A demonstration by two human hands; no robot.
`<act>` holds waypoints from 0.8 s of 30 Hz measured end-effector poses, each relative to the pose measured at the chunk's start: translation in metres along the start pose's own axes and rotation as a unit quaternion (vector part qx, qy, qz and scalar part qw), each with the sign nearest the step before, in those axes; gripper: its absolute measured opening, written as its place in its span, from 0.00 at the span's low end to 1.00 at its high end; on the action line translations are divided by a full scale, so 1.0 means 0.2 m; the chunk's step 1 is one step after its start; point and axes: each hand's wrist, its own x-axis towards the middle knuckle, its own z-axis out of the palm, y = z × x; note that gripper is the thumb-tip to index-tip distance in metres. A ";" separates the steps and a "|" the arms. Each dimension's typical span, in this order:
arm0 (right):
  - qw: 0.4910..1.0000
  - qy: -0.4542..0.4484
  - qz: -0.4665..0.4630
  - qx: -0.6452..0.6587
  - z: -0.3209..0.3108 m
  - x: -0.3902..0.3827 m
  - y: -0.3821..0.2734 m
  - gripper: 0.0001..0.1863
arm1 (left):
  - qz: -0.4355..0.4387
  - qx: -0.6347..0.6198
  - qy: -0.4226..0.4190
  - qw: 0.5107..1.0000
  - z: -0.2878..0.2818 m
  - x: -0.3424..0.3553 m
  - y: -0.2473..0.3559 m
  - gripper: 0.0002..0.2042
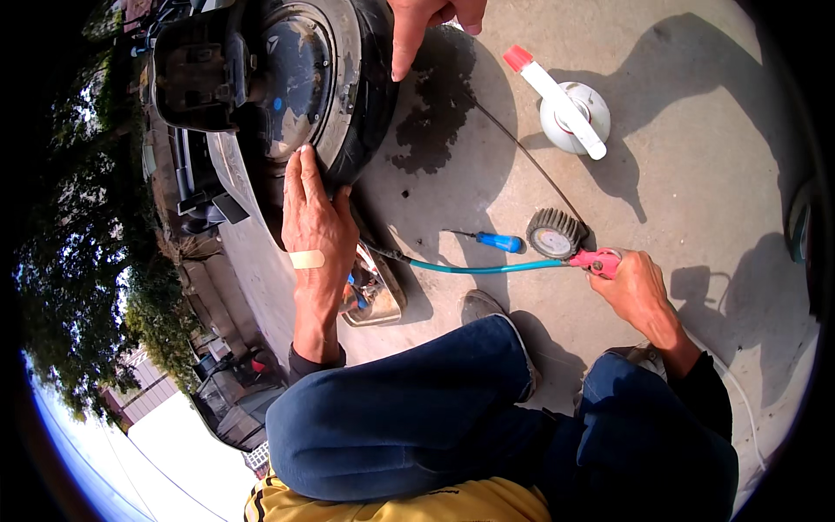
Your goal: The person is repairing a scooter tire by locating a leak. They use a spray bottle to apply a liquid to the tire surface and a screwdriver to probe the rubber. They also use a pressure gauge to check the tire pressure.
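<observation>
My left hand [317, 230] rests on the lower side of a scooter-like vehicle's wheel [291, 113], fingers stretched over its rim and thumb near the black tyre [376, 87]. A beige plaster crosses the back of this hand. Out to the right, my right hand [637, 291] is closed round the pink handle of a tyre inflator [557, 233] with a round, ridged gauge. Its teal hose [487, 269] runs left towards the underside of the tyre, where the hose end is hidden. At the top, another person's hand [422, 26] points a finger down at the tyre.
On the concrete lie a blue-handled screwdriver [498, 242] and a long thin rod [532, 163]. Beyond them stands a white bottle [574, 117] with a red-tipped spout. A tray of small items [387, 296] sits beside my left wrist. A dark wet patch [430, 117] spreads beside the tyre.
</observation>
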 end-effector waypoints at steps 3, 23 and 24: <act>1.000 0.004 0.001 -0.002 0.01 0.00 0.00 0.15 | 0.003 -0.004 0.010 1.000 0.01 0.00 0.02 0.36; 0.999 -0.006 0.025 -0.025 0.00 0.00 0.02 0.17 | 0.038 -0.001 0.112 0.993 0.11 0.34 0.27 0.42; 0.999 -0.002 0.023 -0.024 0.00 0.00 0.02 0.17 | 0.038 0.005 0.116 0.993 0.11 0.35 0.28 0.42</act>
